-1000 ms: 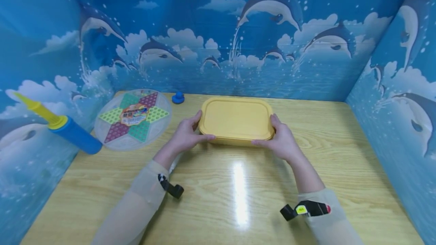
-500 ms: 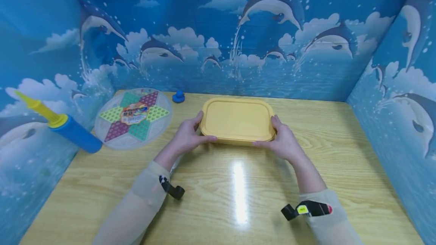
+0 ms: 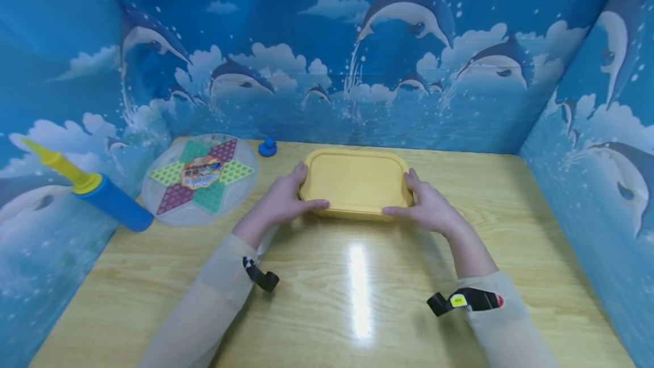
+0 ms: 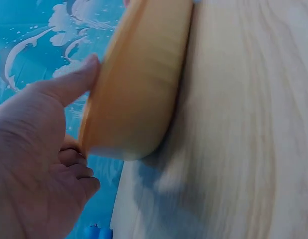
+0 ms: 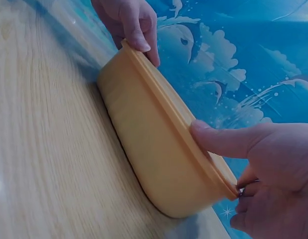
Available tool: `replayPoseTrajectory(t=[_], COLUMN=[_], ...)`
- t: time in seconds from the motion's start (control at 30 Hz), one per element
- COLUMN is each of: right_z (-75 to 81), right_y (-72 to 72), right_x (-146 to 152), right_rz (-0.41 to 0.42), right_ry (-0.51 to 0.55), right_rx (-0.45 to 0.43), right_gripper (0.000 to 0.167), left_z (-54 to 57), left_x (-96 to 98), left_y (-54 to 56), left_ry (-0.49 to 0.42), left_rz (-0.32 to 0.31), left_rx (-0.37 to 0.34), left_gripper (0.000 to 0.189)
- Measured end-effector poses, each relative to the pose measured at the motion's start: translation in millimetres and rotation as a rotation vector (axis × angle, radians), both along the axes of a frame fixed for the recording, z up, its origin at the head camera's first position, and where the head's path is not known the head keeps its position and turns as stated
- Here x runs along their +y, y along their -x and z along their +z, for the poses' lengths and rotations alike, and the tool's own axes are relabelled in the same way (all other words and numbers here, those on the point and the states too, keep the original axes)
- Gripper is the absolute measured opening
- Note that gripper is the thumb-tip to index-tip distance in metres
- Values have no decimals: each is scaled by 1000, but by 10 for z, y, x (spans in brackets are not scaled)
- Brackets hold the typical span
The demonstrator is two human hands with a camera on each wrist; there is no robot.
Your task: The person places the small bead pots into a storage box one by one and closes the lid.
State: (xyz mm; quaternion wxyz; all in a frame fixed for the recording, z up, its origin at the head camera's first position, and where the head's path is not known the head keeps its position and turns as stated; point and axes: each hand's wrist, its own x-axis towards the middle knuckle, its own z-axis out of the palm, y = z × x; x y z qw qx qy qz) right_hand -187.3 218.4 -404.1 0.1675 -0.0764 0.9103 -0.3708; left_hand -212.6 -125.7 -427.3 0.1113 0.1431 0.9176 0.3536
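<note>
A yellow plastic container (image 5: 154,149) stands on the table, covered by a yellow lid (image 3: 355,179) with rounded corners. My left hand (image 3: 286,200) pinches the lid's left edge, thumb over the near left corner and fingers at the far left side. At the opposite end, my right hand (image 3: 429,203) pinches the lid's rim in the same way. Curled fingers (image 4: 80,172) show just below the rim in the left wrist view. The right wrist view has the thumb (image 5: 219,139) on the lid's edge. The container's contents are hidden.
A round Chinese checkers board (image 3: 201,179) lies to the left. Beside it, a blue hand pump (image 3: 114,203) with a yellow nozzle points up and left. A small blue rubber duck (image 3: 267,147) sits by the back wall. Dolphin-printed sheets (image 3: 327,44) enclose the wooden table.
Both thumbs have slid slightly along the lid's near edge, and my wrists have shifted a little to the right and forward. The container stays almost in place, with the lid on.
</note>
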Motion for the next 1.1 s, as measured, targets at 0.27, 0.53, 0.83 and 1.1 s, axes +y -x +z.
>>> replayPoseTrajectory(t=[0.27,0.53,0.83,1.1], right_z=[-84,-73,-43,-37], right_y=[-19,16,-22,-26], right_x=[22,-1,36,65], right_rz=[-10,18,29,26], right_ry=[18,-16,-28,-14], right_rx=[-46,-36,-20,-9], right_gripper=[120,118,118,118], left_z=[-15,7,25,22], left_x=[5,6,22,36], left_y=[-6,1,-1,19], left_ry=[140,208,209,209], left_rz=[-44,-48,-67,-68], left_rx=[10,1,11,23], left_gripper=[127,125,124,126])
